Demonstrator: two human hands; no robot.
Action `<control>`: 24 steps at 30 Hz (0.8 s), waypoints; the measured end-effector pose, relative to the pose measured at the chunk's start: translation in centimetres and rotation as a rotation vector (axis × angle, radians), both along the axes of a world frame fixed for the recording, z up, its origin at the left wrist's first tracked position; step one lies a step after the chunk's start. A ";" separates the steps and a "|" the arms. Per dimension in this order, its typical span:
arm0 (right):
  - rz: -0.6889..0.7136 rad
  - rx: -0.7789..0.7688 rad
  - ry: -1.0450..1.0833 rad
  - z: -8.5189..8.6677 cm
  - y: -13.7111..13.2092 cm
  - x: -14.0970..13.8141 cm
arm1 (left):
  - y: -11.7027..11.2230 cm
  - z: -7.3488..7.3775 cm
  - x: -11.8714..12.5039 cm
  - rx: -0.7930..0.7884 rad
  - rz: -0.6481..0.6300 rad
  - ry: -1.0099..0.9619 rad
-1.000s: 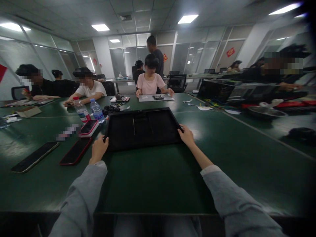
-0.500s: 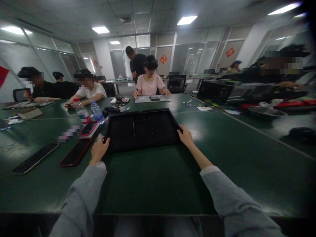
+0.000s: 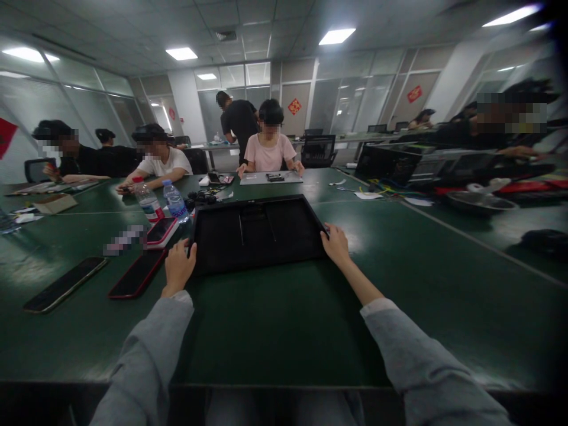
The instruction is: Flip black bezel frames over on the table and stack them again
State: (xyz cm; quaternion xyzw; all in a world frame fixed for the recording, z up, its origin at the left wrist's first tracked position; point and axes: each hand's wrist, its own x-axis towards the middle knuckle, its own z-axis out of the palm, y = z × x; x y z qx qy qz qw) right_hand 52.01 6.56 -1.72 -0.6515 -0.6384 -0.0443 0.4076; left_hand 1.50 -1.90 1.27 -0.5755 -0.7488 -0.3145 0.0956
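A black rectangular monitor panel (image 3: 222, 239) with a raised rim lies flat on the green table (image 3: 284, 331) in front of me. Two thin lines and a dark shape show inside its face. At its left edge, my left hand (image 3: 178, 267) grips the rim, thumb toward the panel. My right hand (image 3: 336, 244) is closed at the opposite edge, its thumb against the side. The panel's underside and the fingertips beneath the rim are hidden.
Left of the panel lie a red-edged phone (image 3: 137, 273), a dark phone (image 3: 65, 285) and a pink-edged phone (image 3: 162, 231). Two water bottles (image 3: 176, 202) stand behind them. Across the table, a person in pink (image 3: 270, 151) holds a flat board (image 3: 255, 178). Cables and a metal bowl (image 3: 481, 204) are at right.
Both hands have shifted slightly along the panel's edges, the left fingers lifting a little. The panel has barely moved. Across the room, the standing person has leaned left.
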 end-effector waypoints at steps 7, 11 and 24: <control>0.031 0.078 -0.173 1.9 -2.3 -4.1 | -0.7 0.7 2.0 0.022 -0.133 0.090; 0.171 0.067 -0.261 1.7 -3.8 -7.3 | -1.1 0.8 3.3 -0.019 -0.283 0.138; 0.283 -0.005 -0.350 0.8 -4.1 -9.1 | -1.2 0.7 4.4 -0.220 -0.409 0.164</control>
